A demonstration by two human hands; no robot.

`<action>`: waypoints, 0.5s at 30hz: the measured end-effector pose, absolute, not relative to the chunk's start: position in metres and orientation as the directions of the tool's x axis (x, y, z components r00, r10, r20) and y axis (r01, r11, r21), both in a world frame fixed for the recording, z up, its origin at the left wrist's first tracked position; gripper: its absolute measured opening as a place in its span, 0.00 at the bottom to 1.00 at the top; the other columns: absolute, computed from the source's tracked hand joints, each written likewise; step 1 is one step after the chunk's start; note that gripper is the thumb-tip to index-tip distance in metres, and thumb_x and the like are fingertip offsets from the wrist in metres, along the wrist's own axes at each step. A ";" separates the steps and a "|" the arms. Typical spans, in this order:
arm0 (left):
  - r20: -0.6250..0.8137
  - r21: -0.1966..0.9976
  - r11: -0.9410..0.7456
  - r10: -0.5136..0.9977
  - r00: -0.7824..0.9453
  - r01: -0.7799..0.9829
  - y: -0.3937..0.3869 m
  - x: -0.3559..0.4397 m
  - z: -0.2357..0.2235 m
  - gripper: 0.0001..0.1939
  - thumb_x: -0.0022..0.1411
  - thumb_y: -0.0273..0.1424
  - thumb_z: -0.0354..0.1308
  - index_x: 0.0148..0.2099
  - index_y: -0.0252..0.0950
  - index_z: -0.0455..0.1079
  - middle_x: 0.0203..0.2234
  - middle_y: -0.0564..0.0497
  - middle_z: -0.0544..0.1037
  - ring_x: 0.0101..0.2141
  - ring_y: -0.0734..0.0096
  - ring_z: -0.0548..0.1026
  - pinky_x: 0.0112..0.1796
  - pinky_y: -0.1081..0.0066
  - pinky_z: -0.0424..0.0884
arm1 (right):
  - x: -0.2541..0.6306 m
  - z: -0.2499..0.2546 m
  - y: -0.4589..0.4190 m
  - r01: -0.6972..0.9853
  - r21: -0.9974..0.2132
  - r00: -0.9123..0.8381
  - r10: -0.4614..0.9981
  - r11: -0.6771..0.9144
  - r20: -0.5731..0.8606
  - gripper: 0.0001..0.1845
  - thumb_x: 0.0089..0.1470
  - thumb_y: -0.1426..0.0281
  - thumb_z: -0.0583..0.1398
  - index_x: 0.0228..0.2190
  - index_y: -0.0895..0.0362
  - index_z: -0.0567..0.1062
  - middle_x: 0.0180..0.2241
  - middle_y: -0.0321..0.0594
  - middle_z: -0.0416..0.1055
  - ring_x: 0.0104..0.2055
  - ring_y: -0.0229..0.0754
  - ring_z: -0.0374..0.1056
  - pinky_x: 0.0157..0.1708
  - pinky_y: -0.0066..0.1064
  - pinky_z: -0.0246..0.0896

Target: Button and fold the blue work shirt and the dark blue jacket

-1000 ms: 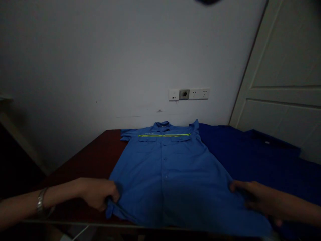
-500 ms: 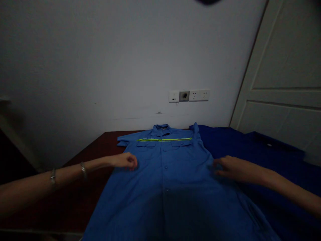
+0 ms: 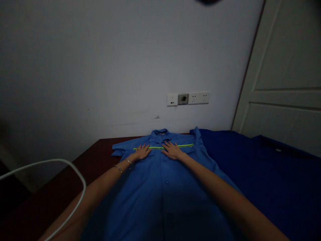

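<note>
A blue short-sleeved work shirt (image 3: 147, 180) lies front side up, its collar toward the wall and a yellow-green stripe across the chest. Flat on the left chest area rests my left hand (image 3: 142, 152), fingers spread over the stripe. My right hand (image 3: 172, 150) lies open just right of the button line, its fingertips on the stripe near the collar. Neither hand grips the cloth. My forearms cover parts of the shirt's sides.
Under the shirt is a dark red table (image 3: 87, 160). Darker blue cloth (image 3: 250, 167) spreads over the right side. A white cable (image 3: 84, 184) loops in front at left. Wall sockets (image 3: 193, 98) sit above the table, and a white door (image 3: 283, 113) stands at right.
Both hands have moved inward and forward from the shirt's sides onto its chest, and their fingers have spread flat. A white cable has come into view at the left.
</note>
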State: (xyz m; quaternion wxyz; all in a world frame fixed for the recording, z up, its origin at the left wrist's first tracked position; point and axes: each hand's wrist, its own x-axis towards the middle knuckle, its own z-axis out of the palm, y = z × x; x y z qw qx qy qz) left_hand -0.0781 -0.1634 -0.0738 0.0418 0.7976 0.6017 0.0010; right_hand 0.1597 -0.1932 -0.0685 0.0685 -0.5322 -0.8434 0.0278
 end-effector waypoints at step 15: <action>-0.070 -0.021 -0.026 0.997 0.025 0.999 -0.142 -0.201 -0.075 0.30 0.61 0.47 0.26 0.63 0.44 0.42 0.62 0.45 0.43 0.58 0.43 0.47 0.50 0.42 0.47 | 0.199 -0.092 -0.162 0.935 -0.087 -0.341 0.939 0.344 0.046 0.36 0.54 0.48 0.35 0.59 0.52 0.49 0.61 0.42 0.42 0.61 0.55 0.39 0.53 0.55 0.35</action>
